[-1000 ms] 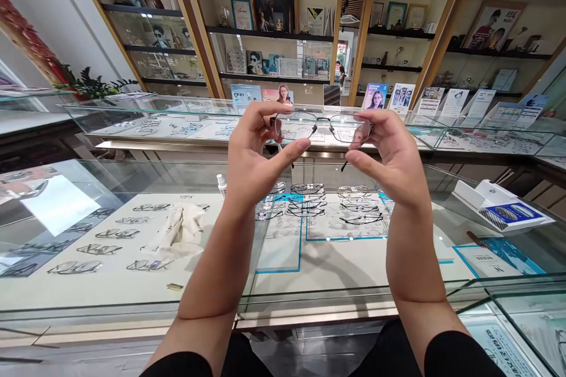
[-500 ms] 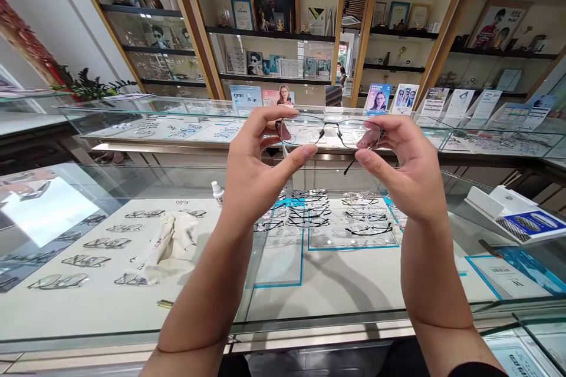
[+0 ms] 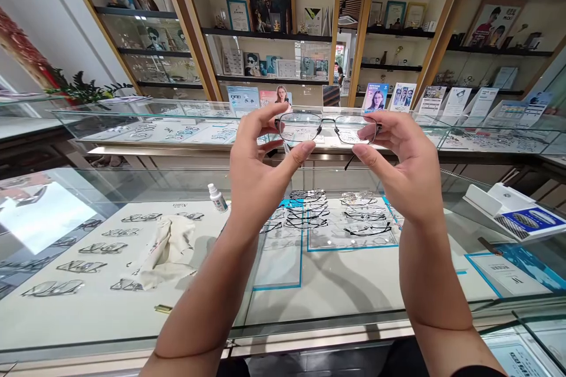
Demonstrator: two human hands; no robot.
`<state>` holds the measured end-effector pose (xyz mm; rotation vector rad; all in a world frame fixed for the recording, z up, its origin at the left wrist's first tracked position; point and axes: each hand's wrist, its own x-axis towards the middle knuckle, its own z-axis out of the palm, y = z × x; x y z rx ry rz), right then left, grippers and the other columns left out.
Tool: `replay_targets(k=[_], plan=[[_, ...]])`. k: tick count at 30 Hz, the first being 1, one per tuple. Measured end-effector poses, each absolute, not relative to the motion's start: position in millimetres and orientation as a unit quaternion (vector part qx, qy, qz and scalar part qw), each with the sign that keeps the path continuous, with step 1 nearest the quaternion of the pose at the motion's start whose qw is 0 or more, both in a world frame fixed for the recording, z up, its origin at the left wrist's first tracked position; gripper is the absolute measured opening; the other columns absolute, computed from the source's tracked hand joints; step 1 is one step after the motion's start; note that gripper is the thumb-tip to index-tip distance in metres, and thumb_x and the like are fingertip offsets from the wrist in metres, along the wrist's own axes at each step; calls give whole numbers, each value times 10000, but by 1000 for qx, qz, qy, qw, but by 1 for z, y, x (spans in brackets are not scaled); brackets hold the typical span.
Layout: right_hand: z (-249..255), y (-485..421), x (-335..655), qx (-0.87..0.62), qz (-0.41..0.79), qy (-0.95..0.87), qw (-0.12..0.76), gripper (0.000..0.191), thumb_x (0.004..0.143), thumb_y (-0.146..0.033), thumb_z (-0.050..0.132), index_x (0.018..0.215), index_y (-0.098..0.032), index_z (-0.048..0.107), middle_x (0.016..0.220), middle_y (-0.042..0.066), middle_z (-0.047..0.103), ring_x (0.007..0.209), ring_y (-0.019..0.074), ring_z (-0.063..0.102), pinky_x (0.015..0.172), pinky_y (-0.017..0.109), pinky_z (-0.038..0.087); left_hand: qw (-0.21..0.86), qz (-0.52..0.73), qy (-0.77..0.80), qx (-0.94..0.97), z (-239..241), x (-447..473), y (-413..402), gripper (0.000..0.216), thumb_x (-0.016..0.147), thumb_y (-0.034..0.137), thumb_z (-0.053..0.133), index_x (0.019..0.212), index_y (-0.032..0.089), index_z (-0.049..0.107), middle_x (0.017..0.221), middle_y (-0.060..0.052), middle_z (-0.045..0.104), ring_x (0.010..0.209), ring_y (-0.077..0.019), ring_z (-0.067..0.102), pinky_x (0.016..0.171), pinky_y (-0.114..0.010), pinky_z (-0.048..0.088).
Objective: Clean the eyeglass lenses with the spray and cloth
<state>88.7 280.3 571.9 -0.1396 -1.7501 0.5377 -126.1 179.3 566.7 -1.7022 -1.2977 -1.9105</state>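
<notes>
A pair of eyeglasses (image 3: 328, 123) with a thin dark frame and clear lenses is held up level above the glass display counter. My left hand (image 3: 265, 159) grips its left end, the thumb below the rim and the fingers at the hinge. At the other end my right hand (image 3: 400, 159) pinches the frame near the right hinge. One dark temple tip hangs down beside my right thumb. Lower on the counter, several more eyeglasses (image 3: 307, 212) stand in rows between my forearms.
A cream cloth (image 3: 170, 250) lies on the counter at left, near a white spray bottle (image 3: 217, 197) and a small gold-coloured piece (image 3: 163, 308). An open white box (image 3: 508, 203) sits at right. Behind is another glass showcase (image 3: 186, 129), with shelves beyond.
The eyeglasses have turned slightly, so the lenses face me more squarely. Both hands keep their hold. My left hand has shifted a little right, and more of the spray bottle shows.
</notes>
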Motion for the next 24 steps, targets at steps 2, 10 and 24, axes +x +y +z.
replay_targets(k=[2,10,24], plan=[[572,280,88,-60,230,-755,612,371,983,-488,814,1305,-321,734,1173,48,743,1132,240,718,1102,460,621,138,-669,-440,-583,564,-126,183,573,897,562,874,1377,346,648,1333,-74,669,1254,-261,670,972,-393,640],[572,279,87,-100,176,-758,620,390,1003,-526,764,1348,-350,724,1320,67,721,1235,289,698,1056,518,643,127,-709,-429,-546,562,-120,191,580,844,573,921,1263,306,621,1274,-70,681,1219,-236,689,985,-370,631],[566,284,81,-113,176,-750,628,445,997,-569,753,1361,-334,649,1323,85,760,1283,309,739,987,505,683,136,-714,-431,-534,563,-122,194,588,817,593,934,1225,309,620,1270,-63,686,1197,-229,690,972,-369,629]])
